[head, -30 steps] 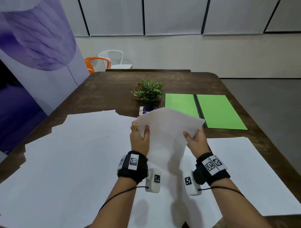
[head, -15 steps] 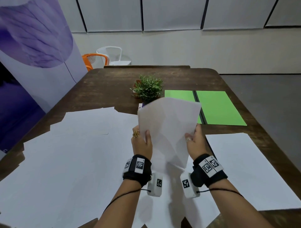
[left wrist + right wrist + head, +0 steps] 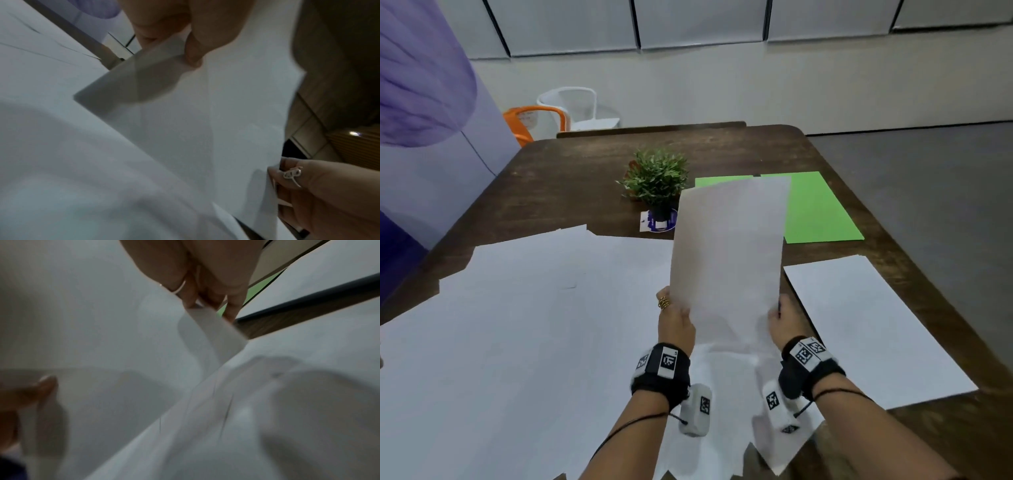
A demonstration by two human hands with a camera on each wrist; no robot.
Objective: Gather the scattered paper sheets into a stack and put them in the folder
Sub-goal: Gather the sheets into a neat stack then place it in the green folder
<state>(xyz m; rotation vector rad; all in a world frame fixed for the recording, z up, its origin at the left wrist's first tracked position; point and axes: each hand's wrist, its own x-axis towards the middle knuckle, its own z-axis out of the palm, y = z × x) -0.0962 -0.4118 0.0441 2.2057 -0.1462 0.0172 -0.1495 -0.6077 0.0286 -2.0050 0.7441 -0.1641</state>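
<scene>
Fingers (image 3: 193,53) pinch sheet (image 3: 726,260); only head view shows folder (image 3: 822,209).

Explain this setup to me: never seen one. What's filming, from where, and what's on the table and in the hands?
No robot here: a person wears three cameras, one on the head and one on each wrist, on black bands with printed markers. The head view looks down at a brown table. On it lie loose white sheets, an open green folder and a small potted plant. The left hand and right hand grip the two side edges of a held sheaf of paper, standing it upright. The wrist views show the same paper from close below, blurred, with fingers pinching its edge.
</scene>
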